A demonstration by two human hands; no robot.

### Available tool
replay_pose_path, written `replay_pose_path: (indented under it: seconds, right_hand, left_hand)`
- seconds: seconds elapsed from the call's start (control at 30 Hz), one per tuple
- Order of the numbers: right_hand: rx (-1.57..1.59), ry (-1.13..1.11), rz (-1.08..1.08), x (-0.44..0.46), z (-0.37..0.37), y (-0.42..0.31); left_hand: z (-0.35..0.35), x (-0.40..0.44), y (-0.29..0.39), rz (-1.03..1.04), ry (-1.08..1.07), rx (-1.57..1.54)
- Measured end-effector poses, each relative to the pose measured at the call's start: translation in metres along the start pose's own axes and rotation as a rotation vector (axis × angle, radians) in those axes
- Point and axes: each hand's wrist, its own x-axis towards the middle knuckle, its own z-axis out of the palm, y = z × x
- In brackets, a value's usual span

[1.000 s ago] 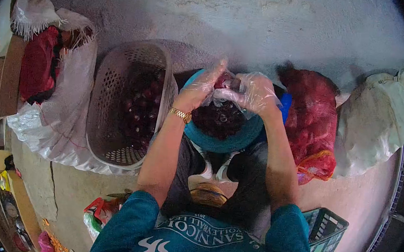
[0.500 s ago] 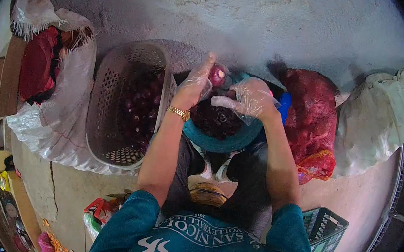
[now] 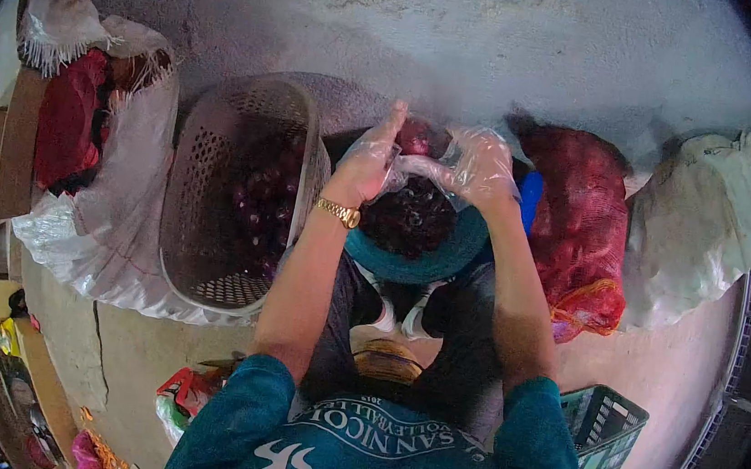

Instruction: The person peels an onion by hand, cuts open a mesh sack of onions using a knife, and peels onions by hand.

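Note:
My left hand [image 3: 369,162], in a clear plastic glove and with a gold watch at the wrist, holds a red onion [image 3: 415,136]. My right hand [image 3: 485,165], gloved the same way, curls at the onion's right side. Its thumb stretches left below the onion towards my left hand. Whatever sits inside the right fingers is hidden. Under both hands, between my knees, stands a teal basin [image 3: 413,271] with dark onion skins [image 3: 406,224] in it.
Left of me stand a grey perforated basket [image 3: 183,214] of red onions and an open white sack [image 3: 126,208]. To the right are a red mesh sack [image 3: 574,219], a blue object [image 3: 530,196], a pale sack [image 3: 692,231] and a green crate [image 3: 606,433]. A rough wall [image 3: 452,32] rises ahead.
My right hand has moved up and in to the onion, its thumb now reaching beneath it. The onion has turned in my left hand, and its pale end no longer shows.

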Motion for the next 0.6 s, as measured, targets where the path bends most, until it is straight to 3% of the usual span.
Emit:
replay_pose_path:
  seconds: [0.43, 0.6]
  right_hand:
    - [-0.003, -0.019, 0.003, 0.0002, -0.0037, -0.006]
    - [-0.047, -0.057, -0.005, 0.0052, 0.0057, 0.0]
  left_hand:
    - [-0.0071, 0.0039, -0.005, -0.013, -0.054, -0.019]
    - [0.0014, 0.0063, -0.0065, 0.02, 0.015, -0.095]
